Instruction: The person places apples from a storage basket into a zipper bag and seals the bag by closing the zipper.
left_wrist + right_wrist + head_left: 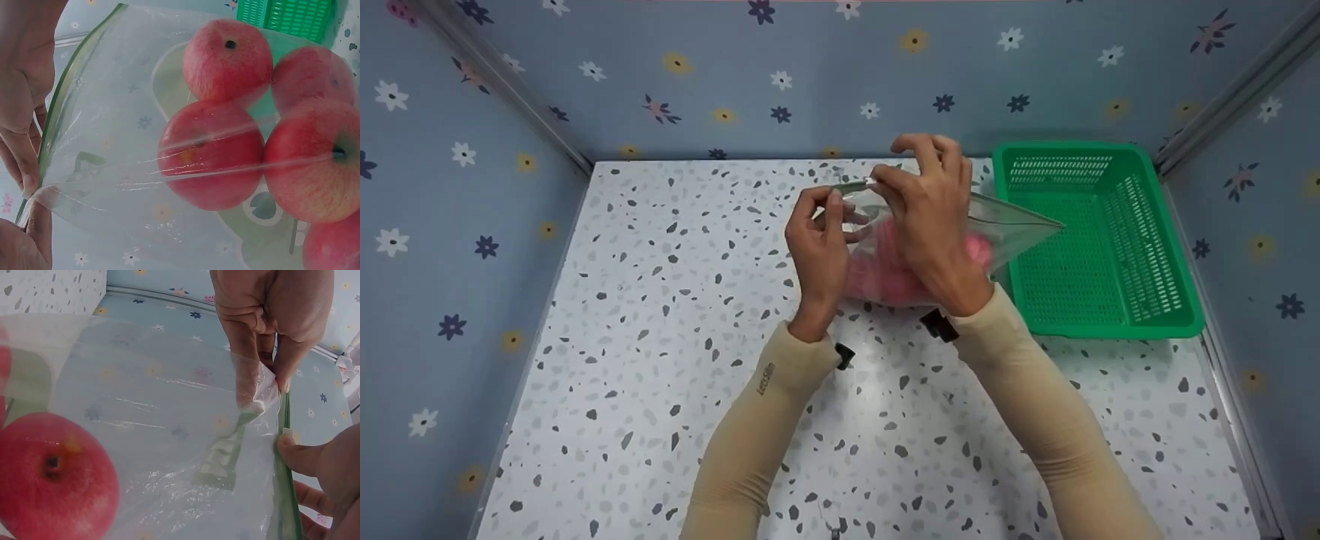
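A clear zip bag (1011,217) with a green closing strip (67,79) holds several red apples (214,154). Its sealing edge faces the far wall. At the left end of that edge, my left hand (821,251) pinches the film and strip between thumb and fingers. Close beside it, my right hand (934,225) grips the same strip, thumb on one side and fingers behind, as the right wrist view shows. Some of the apples are hidden behind my right hand in the head view. A green print (222,461) shows on the film near the strip.
A green plastic basket (1166,330) stands on the right of the speckled white table (660,300), just beside the bag's right corner. Flower-patterned walls (825,82) enclose the table at the back and both sides.
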### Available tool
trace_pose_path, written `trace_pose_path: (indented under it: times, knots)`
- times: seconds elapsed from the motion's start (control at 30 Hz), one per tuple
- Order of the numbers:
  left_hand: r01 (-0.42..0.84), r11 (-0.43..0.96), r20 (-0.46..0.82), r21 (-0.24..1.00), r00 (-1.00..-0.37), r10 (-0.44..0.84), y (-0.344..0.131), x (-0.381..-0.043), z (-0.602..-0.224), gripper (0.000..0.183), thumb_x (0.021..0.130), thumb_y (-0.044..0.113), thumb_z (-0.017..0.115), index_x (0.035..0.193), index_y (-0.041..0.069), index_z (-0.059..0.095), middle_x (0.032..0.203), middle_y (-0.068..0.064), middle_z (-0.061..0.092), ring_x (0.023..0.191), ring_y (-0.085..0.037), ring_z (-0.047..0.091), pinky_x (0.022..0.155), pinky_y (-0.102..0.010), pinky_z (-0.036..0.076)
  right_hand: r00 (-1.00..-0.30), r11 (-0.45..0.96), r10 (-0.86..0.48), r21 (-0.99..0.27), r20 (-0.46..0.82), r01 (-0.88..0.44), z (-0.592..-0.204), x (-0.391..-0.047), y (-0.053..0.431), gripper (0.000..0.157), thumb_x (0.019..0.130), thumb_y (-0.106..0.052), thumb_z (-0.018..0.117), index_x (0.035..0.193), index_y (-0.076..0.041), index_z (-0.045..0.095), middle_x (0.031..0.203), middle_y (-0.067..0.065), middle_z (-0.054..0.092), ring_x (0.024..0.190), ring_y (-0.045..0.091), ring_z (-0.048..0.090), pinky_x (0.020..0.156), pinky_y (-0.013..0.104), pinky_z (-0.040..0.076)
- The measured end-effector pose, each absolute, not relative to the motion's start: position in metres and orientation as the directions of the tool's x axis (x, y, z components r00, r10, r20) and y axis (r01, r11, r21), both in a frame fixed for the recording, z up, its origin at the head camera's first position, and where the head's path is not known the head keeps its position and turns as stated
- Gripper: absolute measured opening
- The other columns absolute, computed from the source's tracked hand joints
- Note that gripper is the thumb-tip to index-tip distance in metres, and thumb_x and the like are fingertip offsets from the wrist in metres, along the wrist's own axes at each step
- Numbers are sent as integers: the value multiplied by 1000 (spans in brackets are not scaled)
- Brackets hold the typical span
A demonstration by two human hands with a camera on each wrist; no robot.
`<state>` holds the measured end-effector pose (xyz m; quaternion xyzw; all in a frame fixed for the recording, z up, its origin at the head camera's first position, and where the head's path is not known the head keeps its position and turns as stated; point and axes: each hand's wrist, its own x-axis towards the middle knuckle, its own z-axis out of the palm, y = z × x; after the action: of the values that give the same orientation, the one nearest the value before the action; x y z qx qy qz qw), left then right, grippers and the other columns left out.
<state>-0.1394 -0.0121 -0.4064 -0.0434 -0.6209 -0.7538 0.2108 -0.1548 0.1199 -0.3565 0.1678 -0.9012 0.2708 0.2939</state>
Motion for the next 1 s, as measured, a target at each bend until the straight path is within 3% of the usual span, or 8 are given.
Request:
trace_pose_path:
  times: [0.63, 1.0]
  knots:
    - [372, -155, 318, 915, -903, -290, -15, -142, -406, 15, 111, 6, 52, 108, -4, 63, 89, -12, 63, 74, -19, 73, 64, -36, 65, -751, 826, -183, -315, 634, -468, -360, -155, 146, 30, 105, -30, 61, 108, -10, 84, 114, 11, 70, 117, 34, 57, 105, 51, 40]
    - [390, -154, 333, 908, -894, -299, -17, -141, -408, 16, 111, 4, 51, 108, -5, 63, 90, -12, 63, 74, -18, 72, 64, -36, 64, -707, 810, -174, -308, 685, -498, -365, -157, 163, 28, 103, -28, 63, 102, -8, 83, 113, 13, 71, 113, 37, 59, 102, 53, 43]
